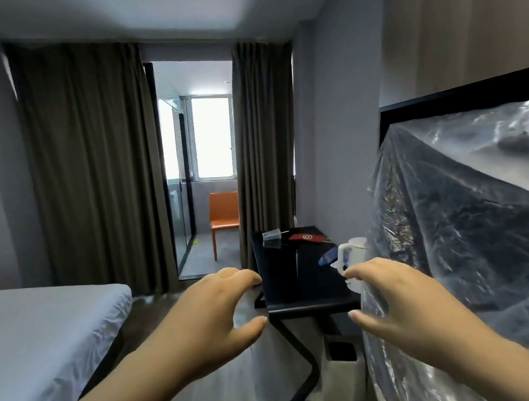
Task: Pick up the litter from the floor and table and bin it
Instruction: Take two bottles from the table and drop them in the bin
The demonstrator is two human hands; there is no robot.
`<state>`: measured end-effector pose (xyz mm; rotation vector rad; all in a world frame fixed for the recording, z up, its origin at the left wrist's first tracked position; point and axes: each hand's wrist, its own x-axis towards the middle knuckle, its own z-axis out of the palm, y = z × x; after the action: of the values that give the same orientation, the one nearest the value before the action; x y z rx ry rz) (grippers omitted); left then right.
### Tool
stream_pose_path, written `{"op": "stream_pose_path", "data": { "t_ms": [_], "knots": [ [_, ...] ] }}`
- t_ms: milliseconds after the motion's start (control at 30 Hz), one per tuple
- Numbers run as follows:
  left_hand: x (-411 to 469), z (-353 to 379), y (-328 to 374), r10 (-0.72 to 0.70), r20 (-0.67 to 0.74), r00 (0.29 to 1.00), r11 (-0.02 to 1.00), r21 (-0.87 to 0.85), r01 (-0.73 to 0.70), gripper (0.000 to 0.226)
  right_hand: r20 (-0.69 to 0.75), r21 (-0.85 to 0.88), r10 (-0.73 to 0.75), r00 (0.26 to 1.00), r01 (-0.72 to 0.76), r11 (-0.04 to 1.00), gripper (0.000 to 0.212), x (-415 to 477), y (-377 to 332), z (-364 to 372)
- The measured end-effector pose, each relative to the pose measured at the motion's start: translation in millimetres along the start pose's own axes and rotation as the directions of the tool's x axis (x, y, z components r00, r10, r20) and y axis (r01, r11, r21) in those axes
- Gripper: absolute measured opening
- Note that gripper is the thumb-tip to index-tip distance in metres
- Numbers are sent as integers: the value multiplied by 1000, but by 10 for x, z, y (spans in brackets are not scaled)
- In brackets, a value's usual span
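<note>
Hotel room, facing black table [310,304] | holding left hand [205,317] and right hand [407,302] spread, empty | spotting blue item [329,255] just beyond right hand, beside white kettle [354,248] | noting bin [344,382] below | risking toppling kettle or snagging plastic sheet [470,237] alongside while reaching

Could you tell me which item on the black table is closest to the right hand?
The white kettle, at the table's right edge just past the right hand; the blue object, red packet and clear plastic sit farther back.
</note>
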<state>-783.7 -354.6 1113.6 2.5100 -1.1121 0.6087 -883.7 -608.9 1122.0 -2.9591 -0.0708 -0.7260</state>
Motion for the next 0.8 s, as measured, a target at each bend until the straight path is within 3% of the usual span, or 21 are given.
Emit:
{"op": "stream_pose_path", "data": {
  "t_ms": [333, 800],
  "knots": [
    [985, 628, -1320, 0, 61, 998, 998, -58, 4, 53, 98, -30, 62, 993, -59, 998, 51, 1362, 172, 976],
    [2864, 1628, -2693, -18, 87, 996, 1000, 7, 18, 56, 88, 64, 62, 994, -68, 996, 52, 3502, 1092, 2236]
  ]
}}
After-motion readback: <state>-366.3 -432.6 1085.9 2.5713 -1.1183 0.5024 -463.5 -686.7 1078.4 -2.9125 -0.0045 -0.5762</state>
